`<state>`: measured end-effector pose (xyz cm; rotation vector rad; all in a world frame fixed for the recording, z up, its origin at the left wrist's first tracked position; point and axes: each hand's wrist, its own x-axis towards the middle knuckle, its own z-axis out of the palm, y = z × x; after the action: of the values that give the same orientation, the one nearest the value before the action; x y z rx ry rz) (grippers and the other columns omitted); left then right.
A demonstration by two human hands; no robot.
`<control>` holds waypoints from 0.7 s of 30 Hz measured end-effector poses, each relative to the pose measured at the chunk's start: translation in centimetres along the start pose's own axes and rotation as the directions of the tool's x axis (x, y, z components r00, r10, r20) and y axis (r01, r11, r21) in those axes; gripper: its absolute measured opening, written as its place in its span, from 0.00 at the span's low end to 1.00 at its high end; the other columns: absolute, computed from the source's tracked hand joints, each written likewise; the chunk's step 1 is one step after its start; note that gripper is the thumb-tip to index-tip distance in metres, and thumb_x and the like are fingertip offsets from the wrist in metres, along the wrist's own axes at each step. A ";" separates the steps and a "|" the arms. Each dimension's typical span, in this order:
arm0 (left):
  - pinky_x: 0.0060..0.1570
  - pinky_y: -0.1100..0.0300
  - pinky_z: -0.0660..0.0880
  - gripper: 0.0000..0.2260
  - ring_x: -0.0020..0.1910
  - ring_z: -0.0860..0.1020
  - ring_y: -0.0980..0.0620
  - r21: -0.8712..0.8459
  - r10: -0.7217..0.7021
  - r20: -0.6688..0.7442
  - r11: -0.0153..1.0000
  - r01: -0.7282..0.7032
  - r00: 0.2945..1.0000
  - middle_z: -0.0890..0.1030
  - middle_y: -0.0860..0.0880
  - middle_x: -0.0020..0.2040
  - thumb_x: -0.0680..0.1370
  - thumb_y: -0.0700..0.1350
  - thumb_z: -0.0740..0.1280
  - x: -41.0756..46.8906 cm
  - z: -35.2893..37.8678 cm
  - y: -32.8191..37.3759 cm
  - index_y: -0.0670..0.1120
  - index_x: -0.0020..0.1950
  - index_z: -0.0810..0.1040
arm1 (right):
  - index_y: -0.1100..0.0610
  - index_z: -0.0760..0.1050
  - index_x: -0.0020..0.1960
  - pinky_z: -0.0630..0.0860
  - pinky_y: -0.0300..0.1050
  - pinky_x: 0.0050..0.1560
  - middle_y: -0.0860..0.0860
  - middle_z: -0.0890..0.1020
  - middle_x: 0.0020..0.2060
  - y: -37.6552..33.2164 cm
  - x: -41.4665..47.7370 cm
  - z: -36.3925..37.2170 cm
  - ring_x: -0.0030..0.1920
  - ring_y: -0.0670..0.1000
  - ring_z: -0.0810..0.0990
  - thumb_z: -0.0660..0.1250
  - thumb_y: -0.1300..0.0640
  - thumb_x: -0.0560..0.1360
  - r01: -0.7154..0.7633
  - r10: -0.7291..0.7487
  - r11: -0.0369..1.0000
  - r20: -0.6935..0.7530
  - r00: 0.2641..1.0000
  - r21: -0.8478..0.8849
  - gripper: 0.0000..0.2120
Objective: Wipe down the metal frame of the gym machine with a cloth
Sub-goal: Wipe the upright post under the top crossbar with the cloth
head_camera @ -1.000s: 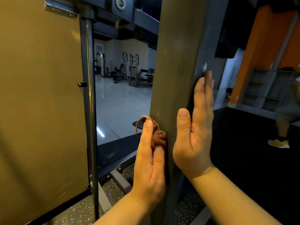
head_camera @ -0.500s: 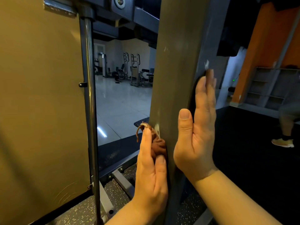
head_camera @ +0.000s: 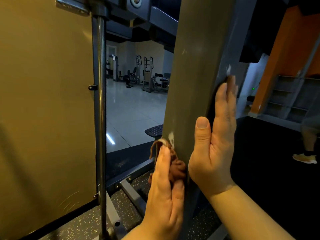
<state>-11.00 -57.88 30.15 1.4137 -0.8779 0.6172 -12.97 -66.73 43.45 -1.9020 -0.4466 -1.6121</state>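
Note:
A wide grey metal upright [head_camera: 192, 80] of the gym machine frame rises through the middle of the view, with chipped white spots near its left edge. My left hand [head_camera: 166, 193] presses a bunched brown cloth [head_camera: 174, 167] against the upright's left edge with straight fingers. My right hand [head_camera: 216, 141] lies flat on the upright's right side, thumb on the front face and fingers straight along the far face. A brown scrap shows at its fingertips; whether it is part of the cloth I cannot tell.
A tan shroud panel [head_camera: 46, 108] and a chrome guide rod [head_camera: 101, 118] stand at the left. Grey base rails [head_camera: 131, 191] cross the speckled floor below. A person's leg and yellow shoe [head_camera: 304, 158] are at the right. Other machines [head_camera: 147, 78] stand far back.
My left hand has slid the cloth down the upright's left edge, uncovering a chipped white spot above it. My right hand stays flat on the right side. The person at right has moved.

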 end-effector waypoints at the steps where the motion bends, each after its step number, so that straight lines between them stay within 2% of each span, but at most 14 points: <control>1: 0.76 0.32 0.61 0.29 0.84 0.55 0.44 -0.011 -0.010 0.008 1.000 0.010 1.000 0.53 0.52 0.86 0.86 0.52 0.56 0.0 -0.2 0.0 0.55 0.85 0.48 | 0.66 0.52 0.79 0.50 0.56 0.81 0.61 0.53 0.81 0.0 0.0 0.0 0.83 0.58 0.49 0.54 0.63 0.83 0.000 0.000 1.000 -0.001 1.000 -0.002 0.26; 4: 0.76 0.33 0.62 0.28 0.82 0.59 0.40 -0.090 0.047 -0.005 0.995 -0.047 0.999 0.56 0.47 0.85 0.86 0.49 0.56 3.0 -0.2 1.2 0.50 0.86 0.50 | 0.66 0.52 0.79 0.50 0.56 0.82 0.62 0.53 0.81 0.0 0.1 -0.1 0.83 0.59 0.49 0.55 0.64 0.83 -0.002 0.002 1.000 0.001 1.000 -0.009 0.27; 7: 0.75 0.37 0.66 0.27 0.79 0.67 0.43 -0.114 0.041 -0.059 0.992 -0.047 0.997 0.63 0.45 0.82 0.86 0.49 0.56 7.3 -0.2 3.1 0.46 0.84 0.52 | 0.68 0.52 0.79 0.51 0.58 0.81 0.63 0.53 0.81 0.0 0.1 -0.1 0.83 0.60 0.49 0.55 0.64 0.83 -0.002 0.002 1.000 0.008 1.000 -0.015 0.27; 9: 0.76 0.39 0.65 0.28 0.81 0.64 0.47 -0.090 0.031 -0.082 0.995 -0.039 0.996 0.61 0.49 0.83 0.86 0.50 0.55 8.1 -0.1 3.4 0.44 0.84 0.53 | 0.68 0.53 0.79 0.51 0.60 0.81 0.64 0.53 0.81 0.0 0.1 -0.1 0.83 0.60 0.49 0.55 0.64 0.83 -0.004 0.004 1.000 0.009 1.000 -0.017 0.27; 12: 0.77 0.36 0.63 0.28 0.82 0.60 0.45 -0.097 0.033 -0.061 0.995 -0.039 0.998 0.59 0.50 0.84 0.86 0.51 0.55 5.4 0.1 2.0 0.45 0.85 0.52 | 0.68 0.53 0.79 0.51 0.59 0.81 0.63 0.54 0.81 0.0 0.0 -0.1 0.83 0.60 0.50 0.55 0.63 0.83 -0.005 0.005 1.000 -0.002 1.000 -0.014 0.26; 16: 0.76 0.33 0.62 0.28 0.83 0.57 0.46 -0.041 -0.062 -0.080 0.997 0.059 0.995 0.55 0.52 0.85 0.86 0.55 0.55 0.1 0.7 0.2 0.55 0.85 0.50 | 0.67 0.53 0.79 0.51 0.58 0.81 0.59 0.53 0.80 0.1 0.0 0.0 0.83 0.60 0.50 0.54 0.63 0.83 0.009 -0.009 1.000 -0.005 1.000 -0.003 0.26; 19: 0.77 0.34 0.61 0.28 0.83 0.57 0.45 -0.091 -0.029 -0.072 0.996 0.023 0.997 0.55 0.50 0.85 0.86 0.51 0.55 1.4 0.7 1.0 0.49 0.86 0.51 | 0.67 0.53 0.79 0.51 0.60 0.81 0.60 0.54 0.80 0.1 0.0 0.0 0.82 0.61 0.50 0.55 0.63 0.83 0.014 -0.014 1.000 -0.014 1.000 0.000 0.26; 21: 0.77 0.37 0.63 0.28 0.82 0.62 0.45 -0.116 -0.026 -0.083 0.993 0.017 0.996 0.59 0.48 0.84 0.86 0.49 0.55 4.6 0.3 2.4 0.46 0.85 0.51 | 0.68 0.53 0.79 0.51 0.60 0.81 0.63 0.54 0.80 0.1 0.1 0.0 0.82 0.62 0.50 0.55 0.63 0.83 0.015 -0.015 1.000 -0.010 1.000 -0.009 0.26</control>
<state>-10.40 -58.59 35.26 1.2827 -0.8176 0.5962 -12.90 -66.83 43.53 -1.9005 -0.4510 -1.6353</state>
